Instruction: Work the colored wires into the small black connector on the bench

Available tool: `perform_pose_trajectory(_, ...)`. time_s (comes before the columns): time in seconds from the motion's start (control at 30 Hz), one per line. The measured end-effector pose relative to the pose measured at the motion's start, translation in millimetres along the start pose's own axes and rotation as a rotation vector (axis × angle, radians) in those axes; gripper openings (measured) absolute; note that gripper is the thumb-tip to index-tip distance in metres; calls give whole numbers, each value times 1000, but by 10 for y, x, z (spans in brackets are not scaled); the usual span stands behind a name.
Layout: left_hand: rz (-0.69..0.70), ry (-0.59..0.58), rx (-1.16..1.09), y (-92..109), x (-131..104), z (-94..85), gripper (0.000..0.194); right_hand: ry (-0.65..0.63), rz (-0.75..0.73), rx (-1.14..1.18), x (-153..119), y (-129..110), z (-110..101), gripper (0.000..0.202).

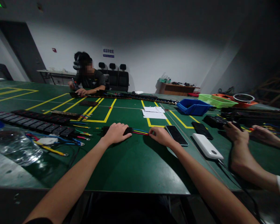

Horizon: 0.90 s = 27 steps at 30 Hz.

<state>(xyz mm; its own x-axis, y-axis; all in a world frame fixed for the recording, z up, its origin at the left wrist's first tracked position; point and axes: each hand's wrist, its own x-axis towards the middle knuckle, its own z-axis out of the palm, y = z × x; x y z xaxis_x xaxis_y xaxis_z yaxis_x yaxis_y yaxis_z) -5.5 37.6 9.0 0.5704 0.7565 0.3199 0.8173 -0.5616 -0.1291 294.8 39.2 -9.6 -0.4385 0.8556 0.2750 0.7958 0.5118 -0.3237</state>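
Green sheeting covered the table, which spanned the frame. A co-worker sat at its far side, upper left; another person's forearm lay at the right. A clear bottle occupied the left edge, and a blue bin the upper right. Rows of black modules with cable leads lay at mid-left. The left hand covered a black block near the frame centre: fingers side by side over the top, thumb apart at the right end; closure beneath could not be determined. The right hand was nearer the free ends of the coloured wires, its thumb and index finger together on them. Block and wires shared one long axis, left to right, between the hands. A phone lay just beyond the right wrist, left of a white power bank.
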Motion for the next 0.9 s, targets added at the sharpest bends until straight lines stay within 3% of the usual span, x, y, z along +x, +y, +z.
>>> perform_pose_trajectory(0.23,7,6,-10,-5,0,7,54,11,-28,37,2,20,20,20)
perform_pose_trajectory(0.9,-2,-4,-10,-7,3,18,54,8,-13,2,-8,26,-41,7)
